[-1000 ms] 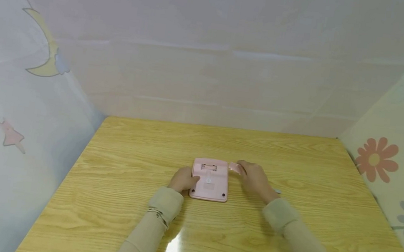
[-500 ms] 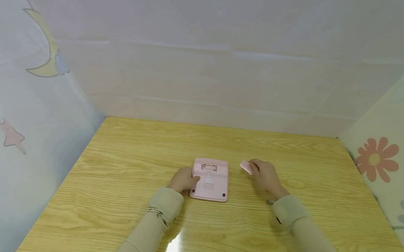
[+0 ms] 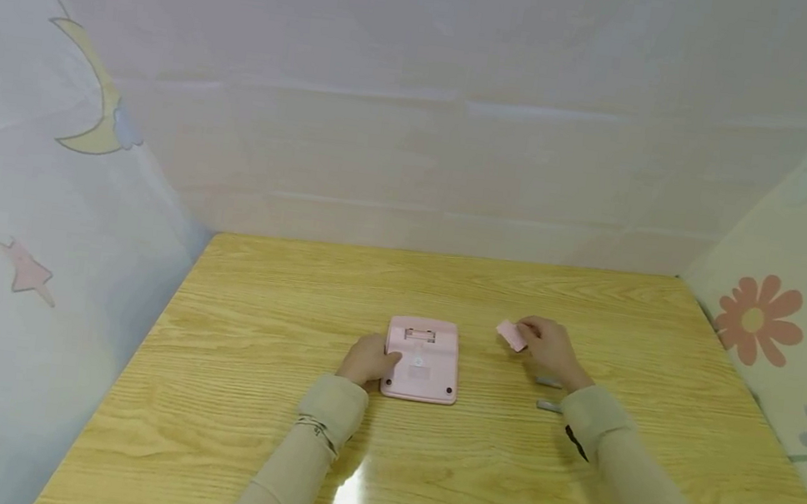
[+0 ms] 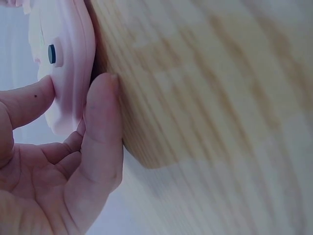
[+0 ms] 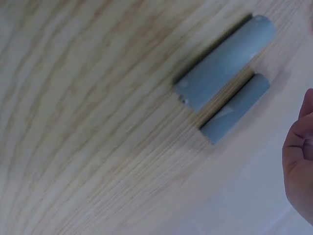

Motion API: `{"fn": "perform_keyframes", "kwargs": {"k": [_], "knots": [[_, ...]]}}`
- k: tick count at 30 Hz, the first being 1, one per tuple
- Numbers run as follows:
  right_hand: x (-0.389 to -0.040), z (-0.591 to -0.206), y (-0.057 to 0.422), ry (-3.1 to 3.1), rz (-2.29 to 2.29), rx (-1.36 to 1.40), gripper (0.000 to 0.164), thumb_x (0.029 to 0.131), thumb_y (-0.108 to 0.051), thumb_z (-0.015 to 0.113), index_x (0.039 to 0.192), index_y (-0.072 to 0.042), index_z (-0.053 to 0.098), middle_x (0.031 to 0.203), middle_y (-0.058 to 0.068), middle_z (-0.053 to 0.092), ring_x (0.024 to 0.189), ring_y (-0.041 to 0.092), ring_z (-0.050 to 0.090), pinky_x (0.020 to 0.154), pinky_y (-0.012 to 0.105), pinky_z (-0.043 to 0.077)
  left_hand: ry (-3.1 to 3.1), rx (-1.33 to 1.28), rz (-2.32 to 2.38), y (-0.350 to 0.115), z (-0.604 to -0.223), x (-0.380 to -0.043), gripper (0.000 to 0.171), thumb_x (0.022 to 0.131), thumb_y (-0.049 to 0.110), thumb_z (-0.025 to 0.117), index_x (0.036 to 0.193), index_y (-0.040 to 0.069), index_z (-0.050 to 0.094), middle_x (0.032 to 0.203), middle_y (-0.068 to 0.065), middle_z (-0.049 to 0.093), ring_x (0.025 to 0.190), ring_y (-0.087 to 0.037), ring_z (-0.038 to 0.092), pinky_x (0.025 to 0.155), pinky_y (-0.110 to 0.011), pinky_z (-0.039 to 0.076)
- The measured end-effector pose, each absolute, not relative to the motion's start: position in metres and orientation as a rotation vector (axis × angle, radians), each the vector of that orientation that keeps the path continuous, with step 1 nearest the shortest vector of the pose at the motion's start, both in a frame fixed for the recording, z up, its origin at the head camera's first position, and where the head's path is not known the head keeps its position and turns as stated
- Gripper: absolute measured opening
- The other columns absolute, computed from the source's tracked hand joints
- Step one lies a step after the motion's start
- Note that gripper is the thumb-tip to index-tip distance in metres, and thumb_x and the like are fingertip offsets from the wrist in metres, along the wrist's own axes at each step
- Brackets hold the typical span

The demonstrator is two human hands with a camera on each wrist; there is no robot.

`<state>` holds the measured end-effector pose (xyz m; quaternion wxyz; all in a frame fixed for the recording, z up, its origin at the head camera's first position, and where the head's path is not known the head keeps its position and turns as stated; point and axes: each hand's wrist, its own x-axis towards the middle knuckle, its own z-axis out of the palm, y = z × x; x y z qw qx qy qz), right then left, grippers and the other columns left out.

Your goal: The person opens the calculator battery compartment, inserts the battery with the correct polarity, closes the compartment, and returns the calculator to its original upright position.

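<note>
A pink calculator [image 3: 426, 372] lies back side up on the wooden table, its battery compartment [image 3: 419, 335] uncovered near the far end. My left hand [image 3: 365, 358] grips its left edge; in the left wrist view the thumb [image 4: 34, 100] presses on the back beside a dark rubber foot [image 4: 52, 54]. To the right of the calculator, my right hand [image 3: 548, 350] pinches a small pink battery cover [image 3: 512, 335] between thumb and fingers. In the right wrist view that hand shows only partly at the right edge, and the cover is out of sight.
Two grey-blue batteries, one nearer [image 5: 225, 61] and one farther [image 5: 234, 110], lie side by side near my right wrist. Printed sheets stand behind the table [image 3: 407, 471] and along both its sides.
My right hand has moved to the right, away from the calculator, carrying the battery cover. Both batteries now show beside the right wrist. The left hand stays on the calculator.
</note>
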<state>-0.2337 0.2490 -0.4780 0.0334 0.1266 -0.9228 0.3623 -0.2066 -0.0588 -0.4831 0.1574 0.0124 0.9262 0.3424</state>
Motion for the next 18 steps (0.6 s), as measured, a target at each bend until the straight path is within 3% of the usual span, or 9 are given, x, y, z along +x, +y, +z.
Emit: {"fn": "perform_keyframes", "kwargs": {"k": [5, 18], "knots": [[-0.235, -0.475, 0.257, -2.903, 1.252, 0.316, 0.029, 0.096, -0.01, 0.046, 0.109, 0.013, 0.056, 0.09, 0.023, 0.061, 0.068, 0.029, 0.059, 0.054, 0.03, 0.048, 2.66, 0.041, 0.976, -0.059, -0.485, -0.207, 0.032, 0.089, 0.021, 0.058, 0.062, 0.008, 0.048, 0.055, -0.002, 0.045, 0.044, -0.013, 0.041, 0.039, -0.023, 0.033], [-0.239, -0.48, 0.272, -2.923, 1.553, 0.16, 0.028, 0.094, -0.006, 0.047, 0.114, 0.014, 0.051, 0.095, 0.027, 0.06, 0.076, 0.029, 0.062, 0.064, 0.035, 0.053, 2.639, 0.023, 1.01, -0.06, -0.485, -0.207, 0.029, 0.09, 0.02, 0.057, 0.065, 0.007, 0.048, 0.054, -0.002, 0.043, 0.042, -0.013, 0.04, 0.036, -0.023, 0.033]]}}
